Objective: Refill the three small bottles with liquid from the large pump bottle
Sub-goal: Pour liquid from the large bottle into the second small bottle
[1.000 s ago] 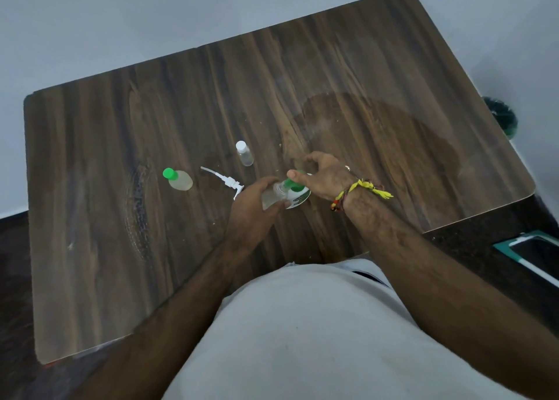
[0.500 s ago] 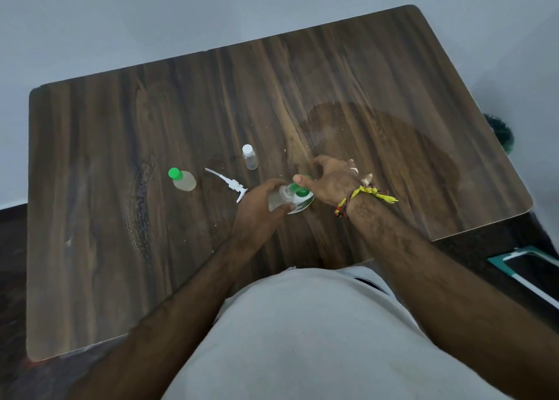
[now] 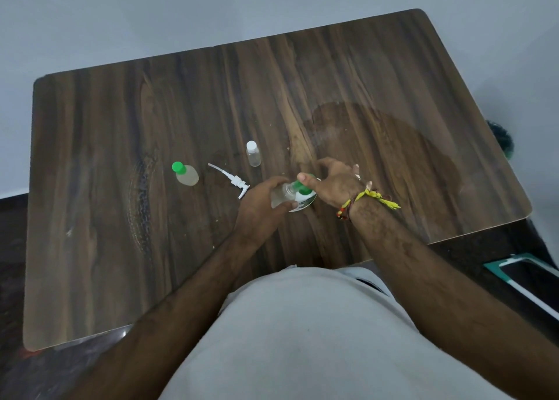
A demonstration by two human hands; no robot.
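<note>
Both hands are gripping: left hand [image 3: 260,201] squeezing a light, slippery small bottle [image 3: 282,194], right hand [image 3: 334,184] pinching its green cap [image 3: 302,187].

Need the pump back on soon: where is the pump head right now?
In the head view the pump head lies flat on the table, left of centre, between the green-capped small bottle and the left hand.
</note>
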